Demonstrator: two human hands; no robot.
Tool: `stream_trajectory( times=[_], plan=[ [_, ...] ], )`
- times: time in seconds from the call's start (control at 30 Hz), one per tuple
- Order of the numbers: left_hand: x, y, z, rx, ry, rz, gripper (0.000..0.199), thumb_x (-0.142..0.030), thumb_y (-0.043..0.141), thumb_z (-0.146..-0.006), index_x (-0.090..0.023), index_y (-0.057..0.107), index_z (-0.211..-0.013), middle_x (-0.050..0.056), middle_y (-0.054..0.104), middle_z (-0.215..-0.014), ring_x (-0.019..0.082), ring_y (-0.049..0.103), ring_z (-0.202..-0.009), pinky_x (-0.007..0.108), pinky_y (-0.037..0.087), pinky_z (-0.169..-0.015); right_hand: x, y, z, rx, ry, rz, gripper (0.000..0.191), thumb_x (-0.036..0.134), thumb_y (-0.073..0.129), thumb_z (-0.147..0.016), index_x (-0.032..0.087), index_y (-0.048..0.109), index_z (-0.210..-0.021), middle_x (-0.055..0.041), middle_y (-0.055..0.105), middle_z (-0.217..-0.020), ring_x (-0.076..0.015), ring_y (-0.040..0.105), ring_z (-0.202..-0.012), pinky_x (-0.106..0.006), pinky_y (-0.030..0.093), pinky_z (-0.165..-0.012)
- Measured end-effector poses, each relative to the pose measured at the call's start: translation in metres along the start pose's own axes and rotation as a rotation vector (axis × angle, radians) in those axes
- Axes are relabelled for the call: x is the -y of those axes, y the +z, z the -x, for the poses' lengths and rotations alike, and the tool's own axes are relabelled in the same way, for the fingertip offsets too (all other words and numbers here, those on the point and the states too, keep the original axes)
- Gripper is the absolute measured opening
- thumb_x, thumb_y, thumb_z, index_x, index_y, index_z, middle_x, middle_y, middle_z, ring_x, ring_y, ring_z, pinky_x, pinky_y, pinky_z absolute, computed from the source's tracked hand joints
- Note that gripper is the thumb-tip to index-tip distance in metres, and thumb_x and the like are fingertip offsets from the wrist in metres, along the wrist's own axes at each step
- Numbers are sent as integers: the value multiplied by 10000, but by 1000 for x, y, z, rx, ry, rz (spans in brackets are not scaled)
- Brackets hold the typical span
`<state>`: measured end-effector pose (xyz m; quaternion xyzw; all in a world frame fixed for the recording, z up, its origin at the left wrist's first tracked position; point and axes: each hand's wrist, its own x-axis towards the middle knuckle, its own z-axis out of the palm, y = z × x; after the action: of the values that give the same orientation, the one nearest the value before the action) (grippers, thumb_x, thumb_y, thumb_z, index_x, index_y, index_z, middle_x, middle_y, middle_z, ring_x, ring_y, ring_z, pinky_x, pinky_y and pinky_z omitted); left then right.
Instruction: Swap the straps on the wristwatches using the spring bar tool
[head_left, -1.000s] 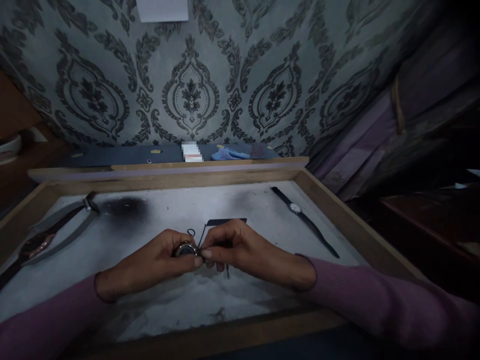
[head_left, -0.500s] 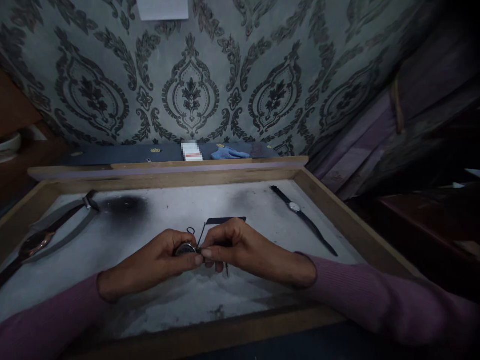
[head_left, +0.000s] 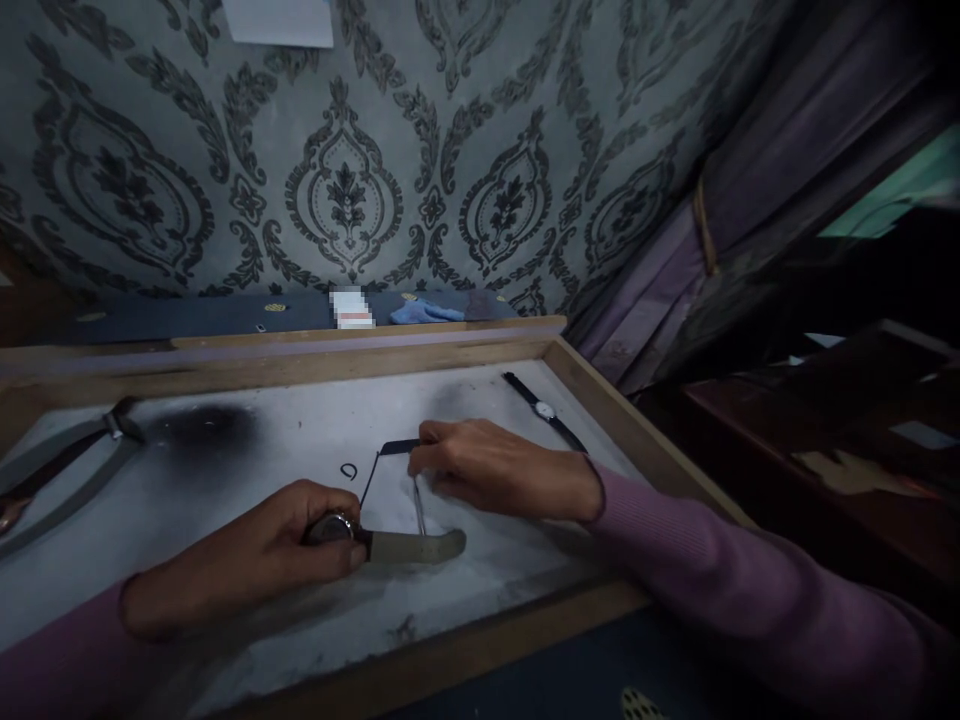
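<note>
My left hand (head_left: 262,545) is closed around a wristwatch with a round metal case (head_left: 330,528). Its olive-grey strap (head_left: 420,546) sticks out to the right, curled at the end. My right hand (head_left: 480,465) is over the middle of the tray with fingers bent together. Its fingertips meet the end of a flat black piece (head_left: 397,447) and the top of a thin metal tool (head_left: 419,505); whether they grip either is hidden. A thin dark rod (head_left: 370,478) slants between the hands. Left of it lies a small black loop (head_left: 349,470).
The wooden-rimmed white tray (head_left: 405,362) holds a black-strapped watch (head_left: 544,410) at right and another watch (head_left: 56,455) at far left. Behind the rim lie a blue cloth (head_left: 426,312) and a blurred white box (head_left: 351,308). A purple curtain (head_left: 652,300) hangs at right.
My right hand has left the watch and moved to the flat black piece. The watch's strap now shows, and my left hand still holds the watch. The view has turned right.
</note>
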<state>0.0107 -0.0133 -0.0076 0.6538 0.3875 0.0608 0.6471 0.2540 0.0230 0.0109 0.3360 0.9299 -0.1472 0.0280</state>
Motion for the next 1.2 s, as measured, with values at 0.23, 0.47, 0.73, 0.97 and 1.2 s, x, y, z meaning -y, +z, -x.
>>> stream_trajectory(
  times=[0.23, 0.47, 0.73, 0.97, 1.2],
  plan=[
    [-2, -2, -3, -38, -9, -74, 328, -488, 562, -823, -200, 469, -697, -71, 304, -614, 112, 278, -573, 233, 243, -515, 7, 3, -2, 59, -148, 149, 120, 87, 495, -913, 159, 582, -873, -57, 561, -971, -84, 371, -550, -258, 259, -526],
    [-3, -1, -1, -56, 4, -42, 328, -471, 588, -811, -192, 468, -686, -78, 307, -607, 102, 268, -559, 229, 231, -504, -5, 7, -6, 2, -71, -189, 136, 18, 527, -830, 147, 530, -787, -23, 568, -787, -111, 451, -651, -249, 338, -611],
    [7, -3, -5, -62, 64, 32, 319, -443, 624, -802, -200, 460, -678, -88, 294, -583, 100, 228, -531, 239, 200, -493, -3, 20, -14, -51, 49, -1216, 267, 188, 617, -826, 127, 560, -1079, 46, 482, -717, -62, 428, -548, -193, 357, -505],
    [1, -2, -4, -67, 77, 29, 300, -406, 630, -785, -193, 463, -657, -89, 298, -564, 95, 243, -521, 240, 192, -482, 3, 20, -14, 14, -56, -1406, 427, 289, 705, -818, 154, 569, -1200, 54, 461, -744, -40, 420, -553, -172, 363, -494],
    [6, -4, -6, -64, 88, 20, 283, -390, 603, -810, -182, 470, -673, -86, 321, -574, 88, 260, -527, 230, 205, -479, 2, 21, -13, 75, -133, -1490, 489, 331, 703, -845, 175, 536, -1277, 28, 533, -797, -29, 454, -548, -159, 367, -490]
  ],
)
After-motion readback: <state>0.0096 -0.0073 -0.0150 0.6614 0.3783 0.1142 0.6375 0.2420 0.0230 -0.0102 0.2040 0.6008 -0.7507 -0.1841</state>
